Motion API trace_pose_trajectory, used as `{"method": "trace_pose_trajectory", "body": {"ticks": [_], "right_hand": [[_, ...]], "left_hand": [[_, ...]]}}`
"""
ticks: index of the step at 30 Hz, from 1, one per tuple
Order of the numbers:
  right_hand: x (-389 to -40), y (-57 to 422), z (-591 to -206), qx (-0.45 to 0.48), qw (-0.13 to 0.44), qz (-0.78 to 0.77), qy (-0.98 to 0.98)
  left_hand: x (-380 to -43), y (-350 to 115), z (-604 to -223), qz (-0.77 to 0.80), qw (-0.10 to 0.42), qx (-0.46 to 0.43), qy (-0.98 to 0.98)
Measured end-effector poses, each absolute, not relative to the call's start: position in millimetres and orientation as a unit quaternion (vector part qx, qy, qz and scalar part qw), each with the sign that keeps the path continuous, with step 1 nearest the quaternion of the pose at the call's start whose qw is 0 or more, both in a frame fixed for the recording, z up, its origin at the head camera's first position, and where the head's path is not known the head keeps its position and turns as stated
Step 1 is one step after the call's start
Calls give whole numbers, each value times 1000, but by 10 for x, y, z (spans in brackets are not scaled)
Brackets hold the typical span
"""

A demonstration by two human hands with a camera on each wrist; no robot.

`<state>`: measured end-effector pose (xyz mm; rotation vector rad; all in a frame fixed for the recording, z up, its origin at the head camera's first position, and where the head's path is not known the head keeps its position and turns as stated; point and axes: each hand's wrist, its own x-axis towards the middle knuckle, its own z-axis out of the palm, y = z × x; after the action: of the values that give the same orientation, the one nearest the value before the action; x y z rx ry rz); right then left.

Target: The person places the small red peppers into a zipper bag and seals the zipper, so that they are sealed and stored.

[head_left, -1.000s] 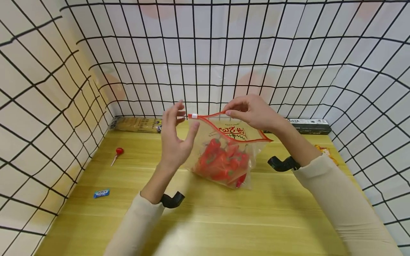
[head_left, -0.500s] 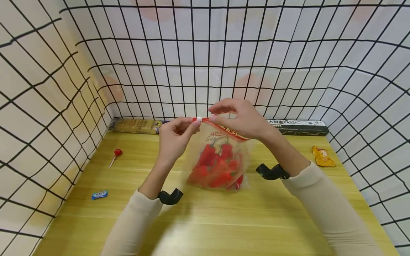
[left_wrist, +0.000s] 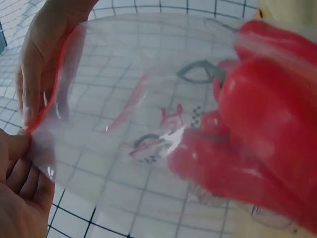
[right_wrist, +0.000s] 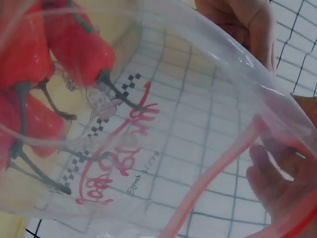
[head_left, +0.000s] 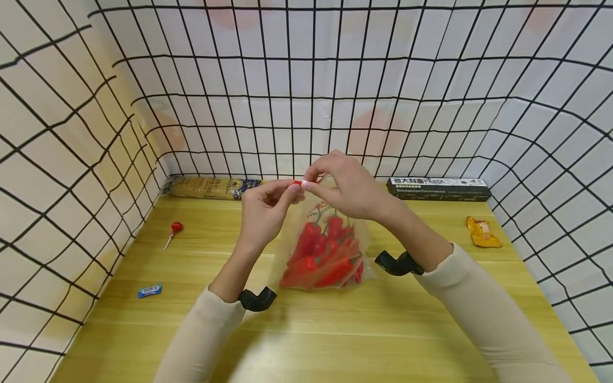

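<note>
A clear zip bag (head_left: 313, 209) with a red zip edge stands mid-table, several red peppers (head_left: 328, 252) inside it. At its upper left corner my left hand (head_left: 265, 213) pinches the red zip end (head_left: 297, 182) between thumb and fingers. Right beside it, thumb and forefinger of my right hand (head_left: 351, 186) pinch the small white slider (head_left: 305, 184). The two hands almost touch. Through the bag (right_wrist: 213, 99) in the right wrist view, red lettering and the peppers' green stems show. My right hand hides most of the bag's mouth in the head view.
Along the back lie a noodle pack (head_left: 206, 188) and a black pasta box (head_left: 438, 190), before a black wire grid (head_left: 313, 101). A red lollipop (head_left: 176, 227) and blue wrapped sweet (head_left: 150, 290) lie left; an orange wrapped snack (head_left: 482, 232) lies right.
My left hand, earlier apart with spread fingers, has come onto the zip end. My right hand has moved left from the bag's far edge to the slider, and the wide mouth has swung out of sight.
</note>
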<state>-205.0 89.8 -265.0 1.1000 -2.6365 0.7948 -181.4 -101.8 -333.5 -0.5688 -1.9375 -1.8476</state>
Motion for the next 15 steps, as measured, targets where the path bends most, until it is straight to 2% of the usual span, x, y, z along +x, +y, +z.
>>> {"method": "trace_pose_trajectory", "body": {"ticks": [7, 15], "right_hand": [[-1920, 1098, -2645, 329, 80, 246, -908], [-1814, 1797, -2756, 300, 77, 230, -923]], "left_hand": [[-1876, -1182, -3477, -725, 246, -183, -617], [-1909, -1438, -3548, -745, 259, -174, -589]]}}
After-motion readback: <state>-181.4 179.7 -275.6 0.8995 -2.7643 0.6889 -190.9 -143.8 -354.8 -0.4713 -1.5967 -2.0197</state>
